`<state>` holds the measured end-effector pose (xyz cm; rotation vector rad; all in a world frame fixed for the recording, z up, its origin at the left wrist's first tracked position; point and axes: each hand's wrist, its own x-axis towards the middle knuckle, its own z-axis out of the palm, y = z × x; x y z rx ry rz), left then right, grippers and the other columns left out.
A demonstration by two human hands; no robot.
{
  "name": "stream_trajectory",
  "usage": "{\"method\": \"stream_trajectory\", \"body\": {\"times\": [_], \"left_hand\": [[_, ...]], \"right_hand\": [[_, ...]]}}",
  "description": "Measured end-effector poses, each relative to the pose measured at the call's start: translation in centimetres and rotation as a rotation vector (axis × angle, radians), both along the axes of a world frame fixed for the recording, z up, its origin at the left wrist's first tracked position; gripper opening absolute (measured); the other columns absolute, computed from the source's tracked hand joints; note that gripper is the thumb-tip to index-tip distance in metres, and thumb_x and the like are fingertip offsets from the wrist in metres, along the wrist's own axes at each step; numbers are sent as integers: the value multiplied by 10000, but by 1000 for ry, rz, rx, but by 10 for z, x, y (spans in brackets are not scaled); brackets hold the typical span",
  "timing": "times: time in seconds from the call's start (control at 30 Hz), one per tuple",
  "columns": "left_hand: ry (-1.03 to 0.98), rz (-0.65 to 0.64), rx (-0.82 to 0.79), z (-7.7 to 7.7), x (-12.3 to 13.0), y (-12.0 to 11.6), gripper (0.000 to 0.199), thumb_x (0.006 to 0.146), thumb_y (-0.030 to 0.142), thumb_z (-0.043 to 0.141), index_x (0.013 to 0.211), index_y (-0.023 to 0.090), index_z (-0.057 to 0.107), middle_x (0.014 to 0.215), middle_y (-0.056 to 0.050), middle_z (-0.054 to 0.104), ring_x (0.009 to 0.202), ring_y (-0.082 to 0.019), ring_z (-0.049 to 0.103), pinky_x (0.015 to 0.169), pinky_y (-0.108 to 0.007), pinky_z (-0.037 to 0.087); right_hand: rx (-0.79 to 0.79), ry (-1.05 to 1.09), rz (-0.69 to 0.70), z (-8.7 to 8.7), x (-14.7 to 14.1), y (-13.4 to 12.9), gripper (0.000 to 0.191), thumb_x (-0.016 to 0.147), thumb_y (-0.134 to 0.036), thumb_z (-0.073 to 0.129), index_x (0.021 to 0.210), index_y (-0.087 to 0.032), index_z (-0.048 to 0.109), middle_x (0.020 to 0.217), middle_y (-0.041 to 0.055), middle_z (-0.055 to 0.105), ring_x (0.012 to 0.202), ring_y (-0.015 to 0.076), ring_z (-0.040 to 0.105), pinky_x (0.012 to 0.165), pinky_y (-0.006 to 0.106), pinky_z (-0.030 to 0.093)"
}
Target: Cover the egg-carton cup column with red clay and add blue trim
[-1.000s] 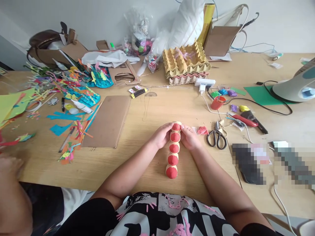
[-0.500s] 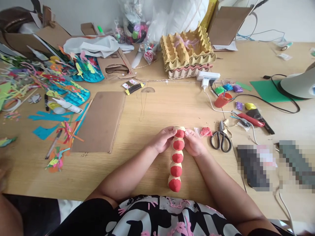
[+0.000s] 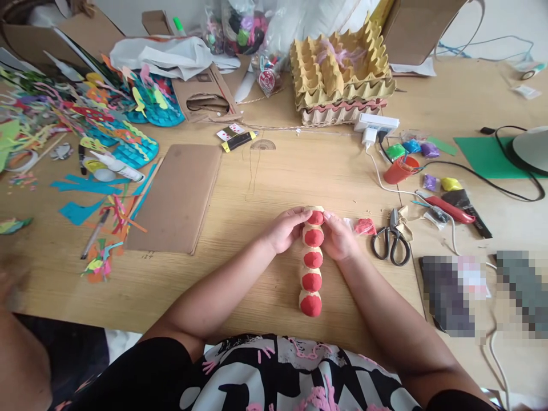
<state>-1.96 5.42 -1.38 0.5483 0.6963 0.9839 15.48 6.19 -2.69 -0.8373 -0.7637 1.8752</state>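
Observation:
Between my two hands is an egg carton strip, a row of several pale cups with red clay on their domes. My left hand pinches its far end from the left, thumb on the edge of the top cup. From the other side, my right hand grips the same end. The strip's near end points toward my body. Just right of my right hand lies a small bag of red clay, and beyond it black-handled scissors.
A cardboard sheet and colourful paper scraps lie on the left. Egg trays are stacked at the back beside a power strip. A red cup and a red cutter are on the right. Another person's arm shows at lower left.
The view has shifted slightly, so the table's things appear moved a little. Both hands keep their hold on the far end of the egg carton strip.

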Motion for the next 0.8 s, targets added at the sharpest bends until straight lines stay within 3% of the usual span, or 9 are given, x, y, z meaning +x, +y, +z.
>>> {"method": "stream_trajectory", "body": {"times": [0.2, 0.8], "left_hand": [[3, -27, 16, -4, 0, 5, 550, 689, 596, 1098, 859, 167, 798, 808, -18, 768, 709, -141, 633, 726, -313, 451], [-10, 22, -11, -2, 4, -1, 592, 622, 574, 1119, 747, 167, 709, 821, -29, 776, 746, -138, 658, 743, -298, 495]], "right_hand": [[20, 19, 25, -3, 2, 0, 533, 739, -680, 1070, 773, -248, 762, 722, -17, 725, 661, 166, 618, 683, 340, 551], [-68, 4, -46, -1, -2, -9, 541, 669, -619, 1110, 753, -242, 731, 765, -13, 721, 725, 172, 620, 737, 340, 542]]}}
